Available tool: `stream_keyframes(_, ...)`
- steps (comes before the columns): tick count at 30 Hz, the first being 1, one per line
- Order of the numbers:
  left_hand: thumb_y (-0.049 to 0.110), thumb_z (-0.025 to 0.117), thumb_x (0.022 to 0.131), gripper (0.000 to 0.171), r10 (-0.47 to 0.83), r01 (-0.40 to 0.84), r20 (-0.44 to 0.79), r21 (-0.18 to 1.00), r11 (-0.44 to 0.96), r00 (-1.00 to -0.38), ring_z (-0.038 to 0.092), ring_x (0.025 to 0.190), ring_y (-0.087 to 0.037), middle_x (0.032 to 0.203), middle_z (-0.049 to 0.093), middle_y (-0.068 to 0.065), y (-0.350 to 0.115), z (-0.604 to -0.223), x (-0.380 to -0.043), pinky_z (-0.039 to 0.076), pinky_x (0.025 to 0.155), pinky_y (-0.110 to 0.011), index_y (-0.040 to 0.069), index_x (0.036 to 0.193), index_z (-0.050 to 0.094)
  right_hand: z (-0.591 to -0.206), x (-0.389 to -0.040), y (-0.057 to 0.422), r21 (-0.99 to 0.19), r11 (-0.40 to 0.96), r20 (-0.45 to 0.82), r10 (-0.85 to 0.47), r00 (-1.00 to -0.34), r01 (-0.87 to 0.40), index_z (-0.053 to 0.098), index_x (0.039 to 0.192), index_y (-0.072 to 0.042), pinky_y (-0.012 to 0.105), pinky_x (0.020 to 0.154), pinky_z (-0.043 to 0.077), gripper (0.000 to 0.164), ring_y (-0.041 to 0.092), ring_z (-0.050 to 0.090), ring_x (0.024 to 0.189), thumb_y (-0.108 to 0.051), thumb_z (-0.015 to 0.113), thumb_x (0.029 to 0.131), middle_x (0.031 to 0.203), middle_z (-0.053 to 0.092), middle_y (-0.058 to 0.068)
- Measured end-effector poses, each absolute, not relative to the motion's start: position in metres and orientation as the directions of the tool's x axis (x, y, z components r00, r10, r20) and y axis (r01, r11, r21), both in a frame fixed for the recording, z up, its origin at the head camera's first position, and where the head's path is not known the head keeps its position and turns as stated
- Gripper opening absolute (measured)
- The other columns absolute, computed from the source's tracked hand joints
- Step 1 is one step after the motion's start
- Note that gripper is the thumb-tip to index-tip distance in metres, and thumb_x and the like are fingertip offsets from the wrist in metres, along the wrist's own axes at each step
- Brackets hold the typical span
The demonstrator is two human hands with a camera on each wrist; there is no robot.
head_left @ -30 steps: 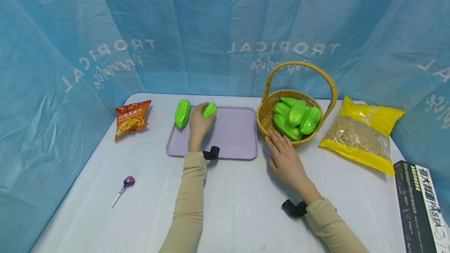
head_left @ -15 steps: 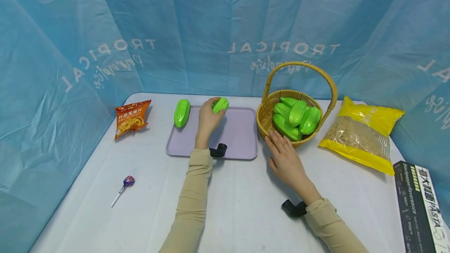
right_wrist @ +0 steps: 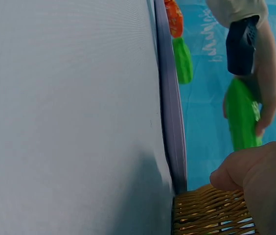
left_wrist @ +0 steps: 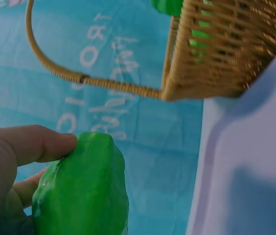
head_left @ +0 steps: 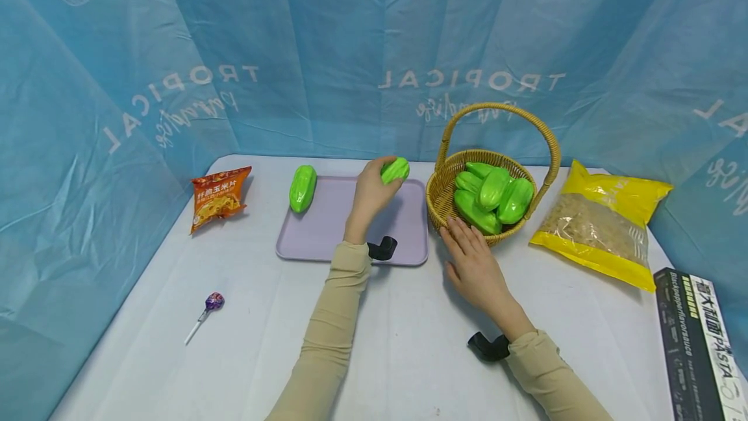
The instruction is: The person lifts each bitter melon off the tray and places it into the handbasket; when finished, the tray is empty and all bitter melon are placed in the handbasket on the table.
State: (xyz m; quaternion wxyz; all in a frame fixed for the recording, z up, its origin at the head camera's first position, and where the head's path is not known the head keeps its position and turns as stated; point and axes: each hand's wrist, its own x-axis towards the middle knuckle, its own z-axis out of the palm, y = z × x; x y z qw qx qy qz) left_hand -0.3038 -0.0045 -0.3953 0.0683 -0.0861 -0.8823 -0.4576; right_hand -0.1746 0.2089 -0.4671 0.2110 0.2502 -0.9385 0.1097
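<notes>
My left hand (head_left: 373,192) grips a glossy, ridged green cucumber (head_left: 396,171) above the right half of a lilac tray (head_left: 318,236). In the left wrist view, thumb and fingers pinch this cucumber from the side, and the wicker basket stands beyond it. A second cucumber (head_left: 302,188) lies over the tray's far left corner. My right hand (head_left: 476,271) rests its outstretched fingers on the near rim of the wicker basket (head_left: 434,208). Inside the basket is a pile of several cucumbers (head_left: 493,187). The right wrist view shows the right thumb (right_wrist: 231,171) by the basket wall.
The basket's tall handle (head_left: 497,106) arches over the pile. An orange snack bag (head_left: 219,197) stands at the far left, with a lollipop (head_left: 214,302) nearer. Right of the basket lie a yellow bag (head_left: 602,226) and a pasta box (head_left: 698,343). A blue curtain (head_left: 339,51) hangs behind.
My left hand has carried the cucumber up and rightward across the tray, from near the second cucumber toward the basket. The right hand has stayed on the basket rim.
</notes>
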Motion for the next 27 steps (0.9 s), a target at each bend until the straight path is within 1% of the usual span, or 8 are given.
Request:
stream_keyframes(6,0.018,0.065,0.091,0.048,0.15,0.249,0.199,0.794,0.555,-0.968,0.057,0.109,-0.027,0.134,0.055,-0.013,0.014,-0.386,-0.302,0.049,0.092,-0.043,0.013,0.138,0.054,-0.467,-0.175,0.209,-0.086,0.851,0.453,-0.429,-0.781,-0.517,0.048,0.14,0.004,0.053,0.115,0.029,0.066,0.038,0.037,0.141,-0.011,0.074,0.081,0.152,0.038,0.022)
stream_keyframes(13,0.021,0.063,0.093,0.049,0.238,0.297,0.19,0.754,0.586,-0.952,0.056,0.102,-0.023,0.135,0.054,-0.012,0.035,-0.373,-0.3,0.049,0.083,-0.038,0.016,0.14,0.052,-0.467,-0.175,0.21,-0.086,0.849,0.46,-0.43,-0.776,-0.521,0.048,0.14,0.004,0.053,0.114,0.03,0.067,0.038,0.036,0.141,-0.012,0.074,0.081,0.152,0.038,0.022)
stream_keyframes(17,0.022,0.063,0.093,0.05,0.287,0.333,0.192,0.719,0.61,-0.939,0.056,0.103,-0.022,0.136,0.054,-0.011,0.046,-0.366,-0.302,0.048,0.082,-0.036,0.016,0.141,0.051,-0.468,-0.176,0.21,-0.087,0.847,0.462,-0.431,-0.775,-0.524,0.047,0.14,0.004,0.053,0.114,0.03,0.067,0.038,0.036,0.141,-0.011,0.074,0.081,0.152,0.038,0.022)
stream_keyframes(20,0.023,0.063,0.094,0.051,0.321,0.354,0.183,0.693,0.629,-0.929,0.056,0.114,-0.023,0.14,0.052,-0.01,0.054,-0.362,-0.303,0.049,0.09,-0.037,0.017,0.143,0.049,-0.469,-0.176,0.21,-0.084,0.846,0.465,-0.433,-0.772,-0.526,0.047,0.14,0.004,0.054,0.114,0.03,0.068,0.038,0.036,0.14,-0.01,0.074,0.08,0.152,0.038,0.022)
stream_keyframes(24,0.026,0.061,0.095,0.051,0.371,0.379,0.162,0.665,0.643,-0.914,0.049,0.131,-0.026,0.146,0.046,-0.009,0.063,-0.357,-0.303,0.045,0.105,-0.042,0.019,0.144,0.047,-0.469,-0.176,0.211,-0.076,0.848,0.462,-0.437,-0.772,-0.525,0.047,0.14,0.004,0.053,0.114,0.031,0.068,0.038,0.037,0.14,-0.011,0.074,0.08,0.152,0.038,0.022)
stream_keyframes(27,0.026,0.061,0.096,0.05,0.401,0.398,0.155,0.657,0.64,-0.903,0.045,0.135,-0.026,0.148,0.045,-0.008,0.068,-0.354,-0.304,0.043,0.108,-0.043,0.018,0.144,0.047,-0.468,-0.176,0.211,-0.073,0.848,0.455,-0.44,-0.774,-0.524,0.047,0.141,0.004,0.052,0.115,0.029,0.068,0.037,0.036,0.141,-0.012,0.074,0.08,0.152,0.037,0.021)
